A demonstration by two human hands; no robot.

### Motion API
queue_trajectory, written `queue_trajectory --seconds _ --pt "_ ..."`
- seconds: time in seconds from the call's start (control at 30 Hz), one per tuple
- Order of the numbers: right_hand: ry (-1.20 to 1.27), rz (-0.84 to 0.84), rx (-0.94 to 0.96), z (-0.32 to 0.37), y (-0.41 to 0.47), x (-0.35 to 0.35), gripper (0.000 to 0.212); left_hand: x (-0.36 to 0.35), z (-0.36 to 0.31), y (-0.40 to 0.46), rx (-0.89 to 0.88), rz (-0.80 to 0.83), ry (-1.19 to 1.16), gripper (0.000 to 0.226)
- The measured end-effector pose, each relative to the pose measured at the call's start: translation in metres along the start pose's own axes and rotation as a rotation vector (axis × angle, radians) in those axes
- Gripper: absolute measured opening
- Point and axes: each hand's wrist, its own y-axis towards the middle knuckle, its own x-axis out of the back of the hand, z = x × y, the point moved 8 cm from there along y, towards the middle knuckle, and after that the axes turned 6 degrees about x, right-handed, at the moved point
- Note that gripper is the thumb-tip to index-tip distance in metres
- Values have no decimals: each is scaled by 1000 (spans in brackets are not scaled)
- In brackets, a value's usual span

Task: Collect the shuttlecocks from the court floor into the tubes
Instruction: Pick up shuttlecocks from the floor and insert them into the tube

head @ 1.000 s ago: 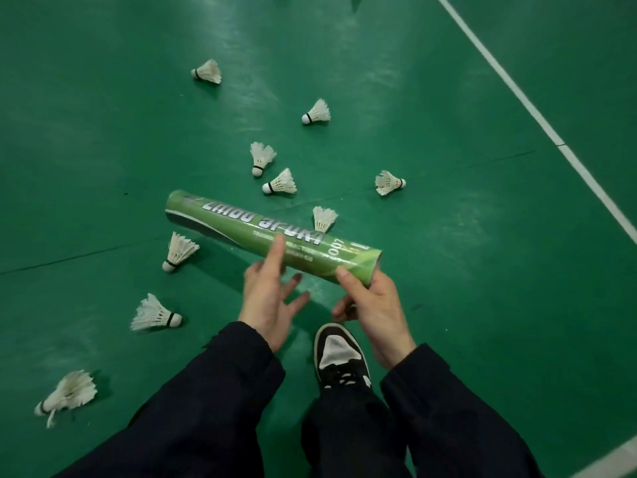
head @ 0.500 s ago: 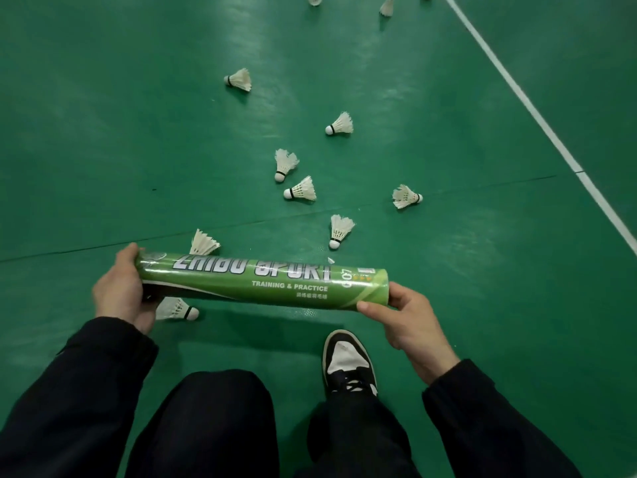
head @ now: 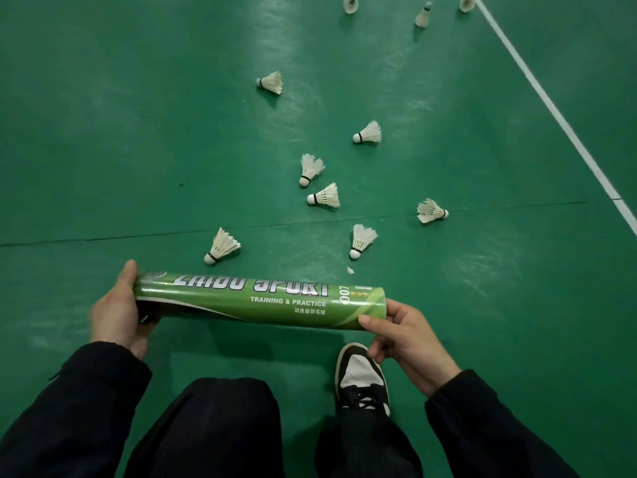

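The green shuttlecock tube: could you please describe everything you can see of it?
The green shuttlecock tube is a long cylinder, glossy as if wrapped in film, printed in white with a brand name and "TRAINING & PRACTICE". It lies nearly level, held above the court floor in front of the knees. The left hand cups its left end; the right hand grips its right end, thumb on the wall. Whether either end is capped cannot be seen.

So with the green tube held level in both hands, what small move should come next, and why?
Probably free the left hand and reach for the nearest shuttlecock, just beyond the tube. Both hands grip the tube ends, the right hand included, so nothing can be picked up yet.
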Motion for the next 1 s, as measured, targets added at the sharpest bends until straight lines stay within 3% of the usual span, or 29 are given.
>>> queue_trajectory --seconds 0.27,0.53,0.73,0.87,1.0 --pt "-30 144 -84 -29 73 -76 21 97 0 -1 -84 -136 -143 20" --pt "-155 514 -187 -58 113 -174 26 214 37 -22 -121 -442 -358 17" --pt "-230 780 -367 -112 109 -238 38 289 70 -77 -181 -678 -443 15" --pt "-192 834 -458 -125 92 -252 31 307 90 -104 -188 -774 -461 14" --pt "-241 807 -388 -113 100 -265 36 307 128 -85 -130 -751 -524 17"
